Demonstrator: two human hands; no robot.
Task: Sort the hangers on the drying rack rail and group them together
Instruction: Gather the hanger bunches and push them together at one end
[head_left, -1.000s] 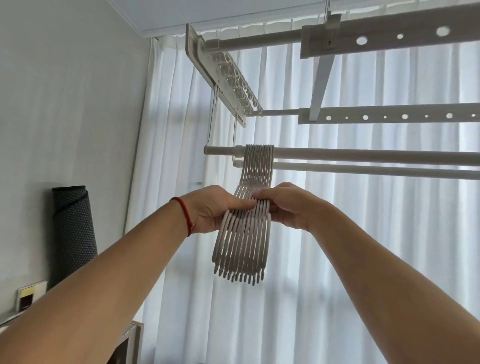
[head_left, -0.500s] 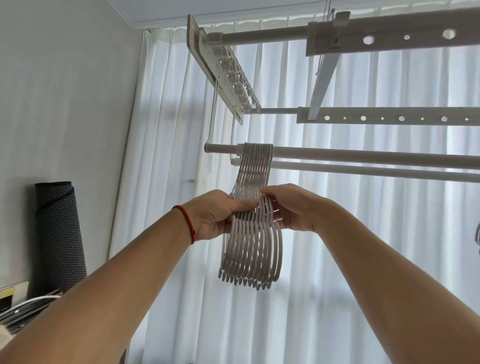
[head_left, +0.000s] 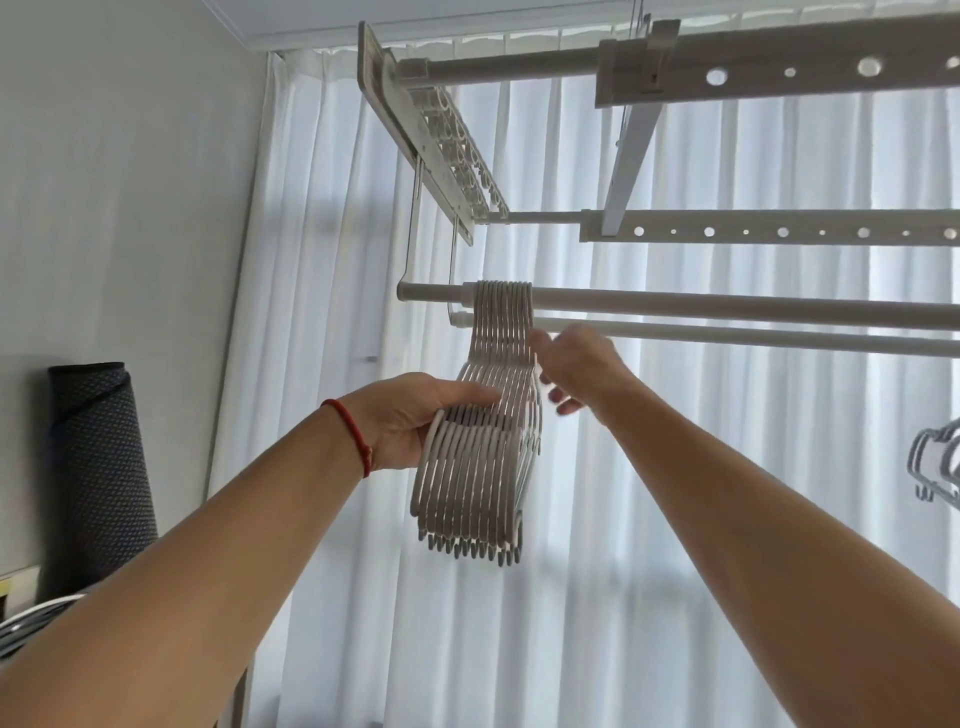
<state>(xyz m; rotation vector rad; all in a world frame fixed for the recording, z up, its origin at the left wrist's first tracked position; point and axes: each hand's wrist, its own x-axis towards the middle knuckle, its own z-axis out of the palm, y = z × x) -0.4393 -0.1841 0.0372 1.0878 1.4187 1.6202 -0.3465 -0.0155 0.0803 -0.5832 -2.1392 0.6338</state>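
Note:
Several white hangers hang bunched tight together by their hooks on the near round rail of the ceiling drying rack, close to the rail's left end. My left hand, with a red string at the wrist, grips the bundle from the left at the shoulders, thumb across the front. My right hand is at the bundle's right side near the necks, fingers loosely spread and touching the outermost hanger. Another hanger shows at the right edge, partly cut off.
A second rail runs just behind the first. Perforated rack bars and a clip bar sit above. White curtains cover the window behind. A rolled dark mat stands against the left wall.
My right hand has let go of the bundle and lifted toward the hanger necks, fingers spreading. My left hand keeps its hold. The view has swung slightly left, bringing in a hanger at the right edge.

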